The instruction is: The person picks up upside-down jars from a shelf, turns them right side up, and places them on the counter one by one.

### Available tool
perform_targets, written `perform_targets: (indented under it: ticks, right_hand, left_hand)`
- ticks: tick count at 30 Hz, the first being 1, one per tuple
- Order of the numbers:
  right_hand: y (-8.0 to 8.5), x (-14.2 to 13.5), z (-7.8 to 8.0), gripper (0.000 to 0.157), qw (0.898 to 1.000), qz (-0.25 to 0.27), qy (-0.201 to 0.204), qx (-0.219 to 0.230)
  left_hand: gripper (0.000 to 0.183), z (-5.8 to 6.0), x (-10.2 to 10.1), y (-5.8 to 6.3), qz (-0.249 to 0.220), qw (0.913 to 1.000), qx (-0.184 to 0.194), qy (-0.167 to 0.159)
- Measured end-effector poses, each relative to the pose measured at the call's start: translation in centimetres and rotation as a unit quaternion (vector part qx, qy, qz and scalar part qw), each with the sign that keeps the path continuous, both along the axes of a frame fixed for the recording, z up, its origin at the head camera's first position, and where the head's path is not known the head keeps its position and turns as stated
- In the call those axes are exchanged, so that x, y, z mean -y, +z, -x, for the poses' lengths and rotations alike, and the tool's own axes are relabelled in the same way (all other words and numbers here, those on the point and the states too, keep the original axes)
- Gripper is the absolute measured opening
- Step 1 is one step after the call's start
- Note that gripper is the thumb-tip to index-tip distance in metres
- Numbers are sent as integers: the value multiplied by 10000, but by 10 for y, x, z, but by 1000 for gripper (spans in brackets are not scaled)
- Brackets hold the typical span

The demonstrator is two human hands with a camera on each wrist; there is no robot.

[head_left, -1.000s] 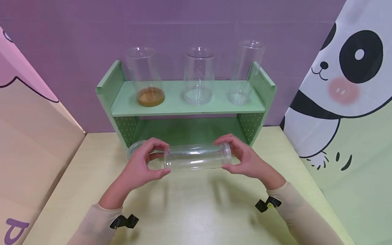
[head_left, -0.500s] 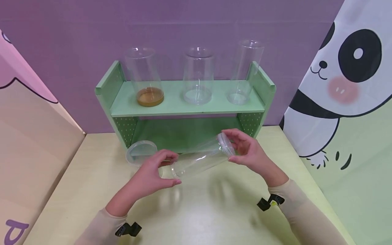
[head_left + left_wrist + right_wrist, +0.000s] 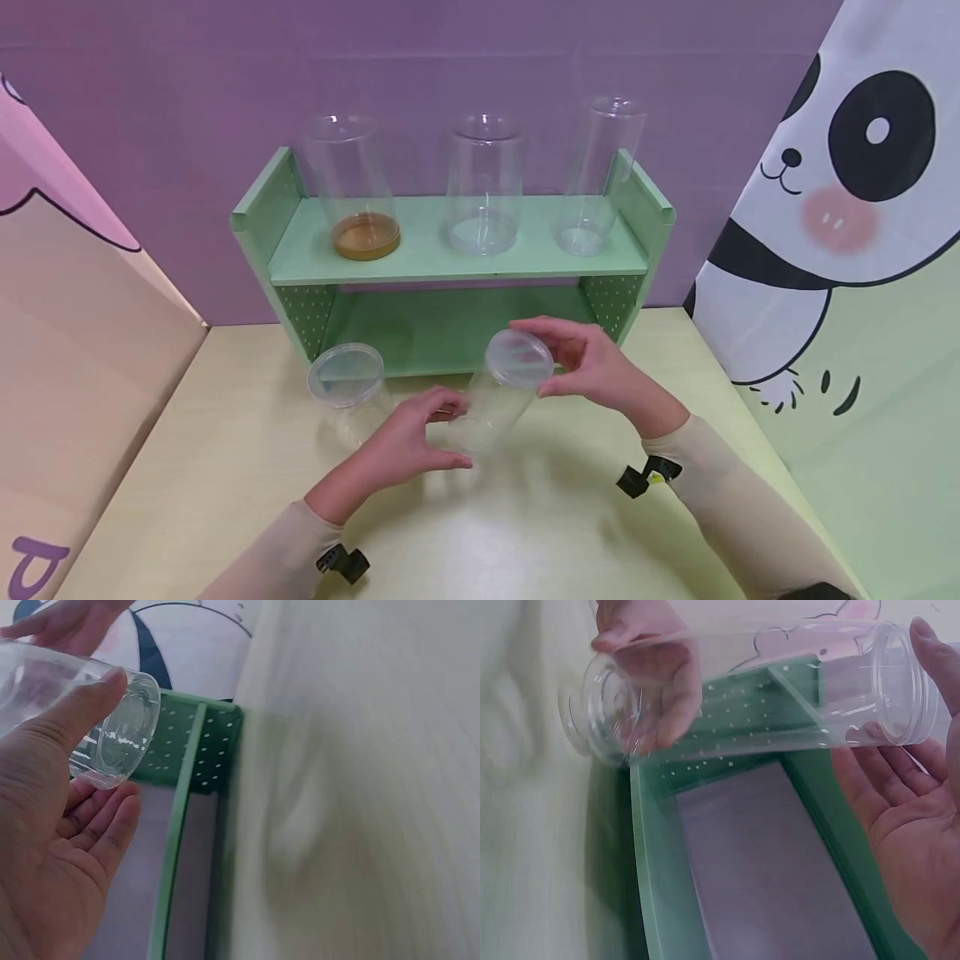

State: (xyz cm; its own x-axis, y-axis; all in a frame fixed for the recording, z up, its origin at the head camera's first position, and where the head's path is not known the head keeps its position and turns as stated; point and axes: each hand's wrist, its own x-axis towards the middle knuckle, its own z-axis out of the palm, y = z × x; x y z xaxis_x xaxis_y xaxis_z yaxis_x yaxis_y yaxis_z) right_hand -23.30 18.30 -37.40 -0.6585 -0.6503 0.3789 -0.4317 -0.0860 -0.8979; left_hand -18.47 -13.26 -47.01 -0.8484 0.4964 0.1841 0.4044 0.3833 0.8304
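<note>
Both hands hold a clear plastic jar [image 3: 491, 412] with a clear lid [image 3: 519, 358], tilted above the table. My left hand [image 3: 408, 442] pinches its base end between thumb and fingers; the left wrist view shows the thumb on the jar's wall [image 3: 90, 746]. At the upper, lidded end, my right hand [image 3: 592, 367] grips the rim with thumb and fingers, as the right wrist view also shows. The jar looks see-through, with nothing visible inside. Left of it, a second clear lidded jar [image 3: 347, 375] stands on the table, partly behind my left hand.
A green two-tier shelf [image 3: 457, 267] stands at the back of the table [image 3: 480, 533]. On its upper board are a clear jar with a brown base [image 3: 367, 237] and two clear jars, the middle one [image 3: 484, 183] and the right one [image 3: 600, 175]. Printed panels flank both sides.
The jar has turned from lying level to a steep tilt, lid end up and facing the camera. My left hand has moved right and toward me, uncovering more of the second jar.
</note>
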Motion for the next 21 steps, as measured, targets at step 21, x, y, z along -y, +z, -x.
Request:
perform_targets:
  ticks: [21]
  right_hand:
    - [4, 28, -2, 72, 9991, -364, -41, -234]
  left_hand:
    - [75, 8, -17, -13, 92, 9999, -38, -13]
